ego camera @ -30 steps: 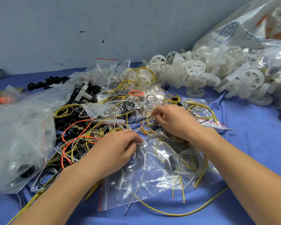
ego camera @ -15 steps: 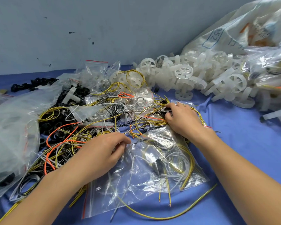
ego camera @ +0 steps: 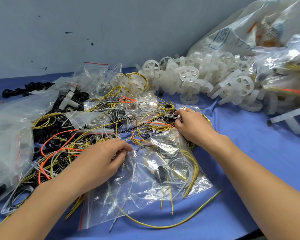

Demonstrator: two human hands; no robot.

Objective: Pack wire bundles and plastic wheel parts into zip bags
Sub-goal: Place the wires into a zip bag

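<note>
So the left hand point(ego camera: 100, 158) has its fingers curled, pinching the open edge of a clear zip bag point(ego camera: 145, 184) that lies flat on the blue tabletop point(ego camera: 258, 161) with some yellow and grey wire already inside. The right hand point(ego camera: 190, 125) is further back, fingers closed on a wire bundle point(ego camera: 164, 118) in the tangled wire heap just past the bag's mouth. The white plastic wheel parts point(ego camera: 189, 75) are heaped by the wall, well apart from both hands.
</note>
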